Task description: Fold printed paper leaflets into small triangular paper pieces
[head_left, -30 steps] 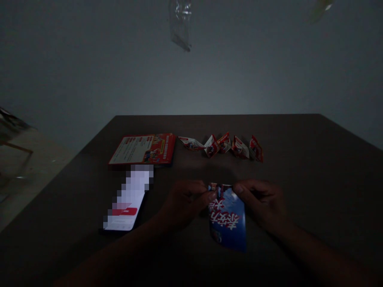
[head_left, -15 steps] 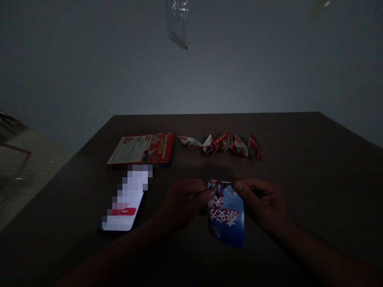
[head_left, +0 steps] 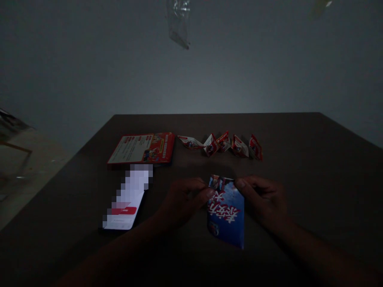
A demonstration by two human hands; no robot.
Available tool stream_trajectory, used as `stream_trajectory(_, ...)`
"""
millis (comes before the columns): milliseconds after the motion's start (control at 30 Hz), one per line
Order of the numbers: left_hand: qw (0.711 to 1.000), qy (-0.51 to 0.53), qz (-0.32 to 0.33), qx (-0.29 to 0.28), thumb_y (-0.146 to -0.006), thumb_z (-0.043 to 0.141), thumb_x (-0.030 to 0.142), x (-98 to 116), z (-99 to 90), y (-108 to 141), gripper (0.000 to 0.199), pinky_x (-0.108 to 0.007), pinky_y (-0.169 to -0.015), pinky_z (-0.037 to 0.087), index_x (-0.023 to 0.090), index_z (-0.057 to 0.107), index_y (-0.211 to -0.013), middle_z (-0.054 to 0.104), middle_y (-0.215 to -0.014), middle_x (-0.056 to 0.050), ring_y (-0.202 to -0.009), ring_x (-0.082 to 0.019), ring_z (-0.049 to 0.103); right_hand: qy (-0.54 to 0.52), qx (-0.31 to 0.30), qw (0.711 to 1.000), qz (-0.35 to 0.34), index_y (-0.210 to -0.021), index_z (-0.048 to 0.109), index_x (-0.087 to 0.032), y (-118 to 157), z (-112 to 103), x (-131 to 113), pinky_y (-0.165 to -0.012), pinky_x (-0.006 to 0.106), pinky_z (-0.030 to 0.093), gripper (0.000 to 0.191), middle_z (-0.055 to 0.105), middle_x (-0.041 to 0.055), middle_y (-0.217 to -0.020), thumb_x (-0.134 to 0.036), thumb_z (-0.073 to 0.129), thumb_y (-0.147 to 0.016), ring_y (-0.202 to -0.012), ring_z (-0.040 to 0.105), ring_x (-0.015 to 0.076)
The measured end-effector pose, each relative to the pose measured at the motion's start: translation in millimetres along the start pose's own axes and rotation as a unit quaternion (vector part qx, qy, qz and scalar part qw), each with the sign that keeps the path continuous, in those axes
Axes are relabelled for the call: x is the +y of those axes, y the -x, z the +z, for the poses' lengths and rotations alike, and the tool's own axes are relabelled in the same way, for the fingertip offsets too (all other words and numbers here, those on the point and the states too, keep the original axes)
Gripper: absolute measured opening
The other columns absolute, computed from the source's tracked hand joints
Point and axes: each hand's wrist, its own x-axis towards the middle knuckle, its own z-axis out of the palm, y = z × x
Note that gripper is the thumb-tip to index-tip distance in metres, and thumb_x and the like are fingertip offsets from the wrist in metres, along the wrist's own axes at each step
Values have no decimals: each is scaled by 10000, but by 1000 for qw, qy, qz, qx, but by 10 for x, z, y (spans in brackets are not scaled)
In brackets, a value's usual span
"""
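A blue printed sheet or packet (head_left: 226, 215) with white and red characters is held between my two hands, over the front middle of the table. My left hand (head_left: 187, 199) pinches its left edge near the top, thumb on the printed face. At the upper right corner, the thumb and fingers of my right hand (head_left: 261, 195) are closed on it. Its lower end hangs free and curves a little. Behind it lie several folded red and white paper pieces (head_left: 211, 145) in a row.
A red and white booklet or flat box (head_left: 134, 149) lies at the left of the dark table (head_left: 299, 139). Nearer me is a phone (head_left: 125, 203) with a lit, partly blurred screen. Clear plastic (head_left: 178, 24) hangs against the wall behind.
The top of the blue sheet has risen slightly and shows more of its printed upper part. My right hand has moved up a little with it; my left hand has hardly moved.
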Motion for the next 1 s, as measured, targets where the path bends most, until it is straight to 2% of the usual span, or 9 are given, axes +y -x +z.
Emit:
stream_trajectory(133,1000,-15,22,13,-825,538,175,19,-8,-12,261,-182,-530,377,134,596,-574,563,-607,17,-542,-83,493,-14,0,1000,14,-654,691,-172,7,4,-2,-437,180,429,179,642,0,-536,-289,647,-782,-469,556,109)
stream_trajectory(267,1000,-9,12,8,-824,532,176,20,-14,-9,284,-173,-511,365,131,570,-547,535,-585,23,-517,-73,468,-17,7,1000,22,-643,689,-180,17,-4,-7,-440,166,422,161,641,-11,-536,-269,657,-774,-472,554,99)
stream_trajectory(633,998,-14,60,13,-804,573,116,39,-31,5,169,-171,-567,417,115,636,-647,625,-665,-12,-606,-91,570,-14,12,1000,18,-639,679,-177,1,-3,4,-446,164,425,186,631,-13,-538,-281,641,-788,-483,549,97)
stream_trajectory(833,998,-29,47,12,-817,561,140,34,-33,27,185,-179,-565,425,110,634,-650,625,-663,-23,-606,-99,575,-22,18,999,19,-655,689,-178,-6,-5,28,-442,170,427,177,643,-7,-550,-282,642,-790,-487,556,103)
stream_trajectory(1000,998,-30,49,33,-821,552,155,3,-23,24,183,-181,-561,430,113,629,-660,633,-676,-24,-605,-100,580,-25,22,999,22,-660,702,-181,-16,3,10,-448,165,423,163,657,-7,-557,-270,646,-784,-495,565,102)
